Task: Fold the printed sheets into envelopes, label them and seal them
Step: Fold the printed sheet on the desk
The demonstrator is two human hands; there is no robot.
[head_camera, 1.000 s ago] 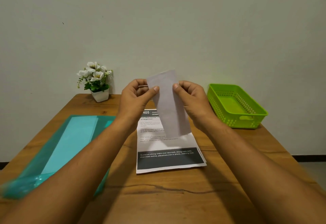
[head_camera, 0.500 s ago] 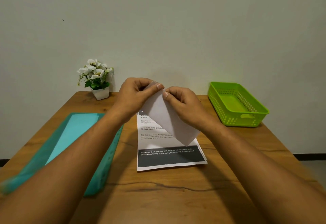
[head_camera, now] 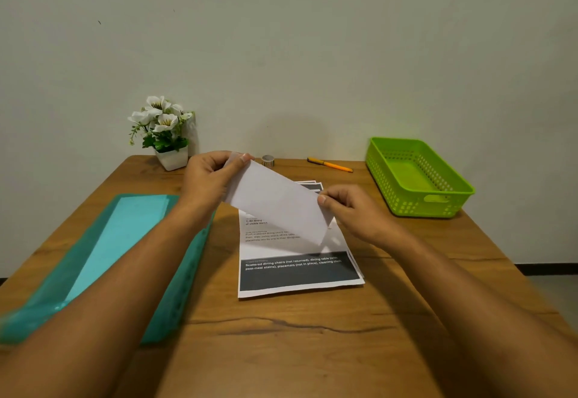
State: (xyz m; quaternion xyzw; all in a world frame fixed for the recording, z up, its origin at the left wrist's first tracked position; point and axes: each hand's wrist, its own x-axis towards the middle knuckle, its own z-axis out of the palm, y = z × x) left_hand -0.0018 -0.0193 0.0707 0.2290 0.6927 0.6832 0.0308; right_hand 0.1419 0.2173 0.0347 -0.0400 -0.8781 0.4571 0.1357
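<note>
A folded white sheet point(head_camera: 275, 202) hangs tilted in the air above the table's middle. My left hand point(head_camera: 208, 180) pinches its upper left end between thumb and fingers. My right hand point(head_camera: 347, 206) pinches its lower right edge. Beneath it lies a small stack of printed sheets point(head_camera: 297, 267) with a dark band of white text near the front. A teal tray point(head_camera: 175, 272) holding light blue envelopes point(head_camera: 119, 235) sits on the left, partly hidden by my left forearm.
A green plastic basket point(head_camera: 438, 206) stands at the right rear. An orange pen point(head_camera: 330, 164) and a small roll of tape point(head_camera: 267, 160) lie near the back edge. A white pot of flowers point(head_camera: 165, 134) stands at the back left by the wall.
The folded sheet has swung from nearly upright to slanting down to the right. My right hand has slid from its top down to its lower right edge; the left still holds the top.
</note>
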